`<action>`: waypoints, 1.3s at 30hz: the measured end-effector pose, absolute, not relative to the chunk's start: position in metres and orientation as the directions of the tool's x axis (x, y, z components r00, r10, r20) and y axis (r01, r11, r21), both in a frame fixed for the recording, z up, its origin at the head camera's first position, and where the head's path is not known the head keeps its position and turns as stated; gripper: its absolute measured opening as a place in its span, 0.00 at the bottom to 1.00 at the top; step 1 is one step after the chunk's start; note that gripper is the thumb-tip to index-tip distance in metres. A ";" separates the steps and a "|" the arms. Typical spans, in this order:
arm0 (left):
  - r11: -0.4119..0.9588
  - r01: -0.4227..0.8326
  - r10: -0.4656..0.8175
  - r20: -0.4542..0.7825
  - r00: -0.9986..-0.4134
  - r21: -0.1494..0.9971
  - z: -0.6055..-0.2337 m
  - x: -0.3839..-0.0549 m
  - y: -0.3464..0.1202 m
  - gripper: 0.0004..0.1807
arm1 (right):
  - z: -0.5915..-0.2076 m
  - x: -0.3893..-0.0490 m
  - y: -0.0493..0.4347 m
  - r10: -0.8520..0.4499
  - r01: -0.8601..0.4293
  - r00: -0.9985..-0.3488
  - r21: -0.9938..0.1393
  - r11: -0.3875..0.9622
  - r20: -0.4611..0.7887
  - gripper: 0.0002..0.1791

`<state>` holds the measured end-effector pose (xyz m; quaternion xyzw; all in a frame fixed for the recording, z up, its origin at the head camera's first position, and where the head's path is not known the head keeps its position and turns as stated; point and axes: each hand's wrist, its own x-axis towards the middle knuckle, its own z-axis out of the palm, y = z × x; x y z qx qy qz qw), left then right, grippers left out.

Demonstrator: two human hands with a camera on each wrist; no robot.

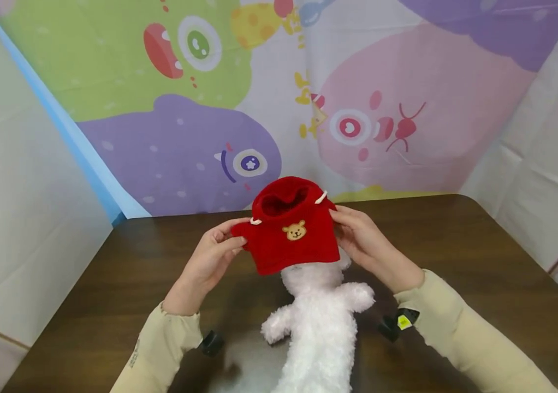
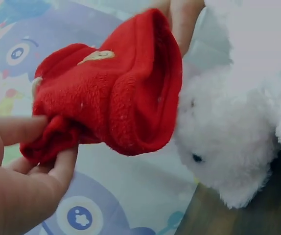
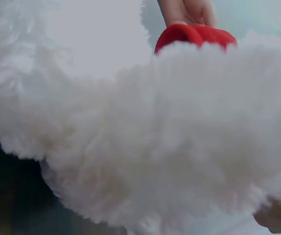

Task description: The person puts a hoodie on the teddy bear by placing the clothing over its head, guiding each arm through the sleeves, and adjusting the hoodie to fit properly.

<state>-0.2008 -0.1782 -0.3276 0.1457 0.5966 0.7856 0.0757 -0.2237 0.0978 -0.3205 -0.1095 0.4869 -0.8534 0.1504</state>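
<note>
At the far left we saw a pale curtain, then a tan left sleeve with a black device at its cuff. Next we saw the left hand, its thumb and fingers pinching one sleeve of a small red top. We found the top raised between both hands, neck opening towards the printed backdrop, with white cord ends at the neck and a bear-face patch on its front. Its lower hem overlapped the head of a white plush toy in the head view, and the toy's arms and body stretched below, over the dark table. Further right, we saw the right hand at the top's other sleeve, apparently pinching it, though its thumb was hidden from us. Last, we saw a tan right sleeve
</note>
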 end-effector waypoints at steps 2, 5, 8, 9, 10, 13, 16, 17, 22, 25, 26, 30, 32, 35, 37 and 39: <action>-0.278 0.044 0.276 0.124 -0.953 0.960 -0.328 -0.201 -0.176 0.15 | -0.320 -0.223 0.098 -0.339 0.119 -0.940 -0.883 -0.454 0.048 0.13; -0.253 0.026 0.233 0.087 -0.969 0.967 -0.330 -0.202 -0.173 0.11 | -0.320 -0.224 0.100 -0.304 0.074 -0.951 -0.915 -0.397 0.055 0.11; -0.225 0.012 0.177 0.053 -0.983 0.974 -0.333 -0.203 -0.171 0.10 | -0.322 -0.224 0.104 -0.258 0.019 -0.964 -0.953 -0.302 0.062 0.08; -0.216 0.013 0.157 0.048 -0.987 0.976 -0.334 -0.203 -0.170 0.11 | -0.323 -0.224 0.106 -0.242 -0.001 -0.968 -0.965 -0.263 0.067 0.07; -0.209 0.014 0.139 0.044 -0.989 0.978 -0.334 -0.204 -0.170 0.12 | -0.324 -0.225 0.109 -0.228 -0.020 -0.971 -0.974 -0.224 0.072 0.07; -0.185 0.023 0.089 0.040 -0.995 0.982 -0.337 -0.204 -0.170 0.15 | -0.327 -0.225 0.116 -0.204 -0.076 -0.974 -0.991 -0.111 0.097 0.11; -0.181 0.037 0.056 0.048 -0.997 0.983 -0.338 -0.204 -0.171 0.16 | -0.329 -0.227 0.119 -0.212 -0.130 -0.969 -0.991 -0.006 0.128 0.14; -0.186 0.042 0.046 0.052 -0.998 0.982 -0.339 -0.205 -0.171 0.15 | -0.330 -0.227 0.120 -0.212 -0.149 -0.967 -0.988 0.031 0.139 0.14; -0.185 0.068 -0.017 0.066 -0.998 0.980 -0.339 -0.208 -0.174 0.14 | -0.331 -0.231 0.128 -0.210 -0.226 -0.961 -0.946 0.232 0.178 0.14; -0.161 0.094 -0.055 0.086 -0.995 0.982 -0.336 -0.210 -0.177 0.14 | -0.331 -0.235 0.135 -0.221 -0.235 -0.960 -0.929 0.286 0.174 0.14; -0.151 0.105 -0.067 0.095 -0.993 0.983 -0.335 -0.211 -0.178 0.14 | -0.331 -0.236 0.138 -0.224 -0.231 -0.960 -0.929 0.289 0.169 0.14; -0.110 0.136 -0.123 0.122 -0.985 0.985 -0.332 -0.212 -0.181 0.15 | -0.325 -0.238 0.151 -0.252 -0.209 -0.959 -0.924 0.321 0.129 0.15; -0.089 0.145 -0.139 0.132 -0.981 0.985 -0.332 -0.212 -0.181 0.14 | -0.322 -0.238 0.156 -0.271 -0.196 -0.957 -0.917 0.347 0.102 0.16; -0.076 0.134 -0.130 0.123 -0.984 0.988 -0.334 -0.212 -0.180 0.15 | -0.319 -0.239 0.161 -0.305 -0.176 -0.951 -0.911 0.374 0.058 0.17; -0.063 0.113 -0.102 0.106 -0.989 0.992 -0.337 -0.213 -0.179 0.15 | -0.320 -0.241 0.162 -0.319 -0.168 -0.947 -0.907 0.385 0.039 0.18; -0.035 0.080 -0.075 0.077 -0.994 0.996 -0.342 -0.214 -0.179 0.15 | -0.325 -0.242 0.161 -0.328 -0.163 -0.944 -0.909 0.384 0.030 0.18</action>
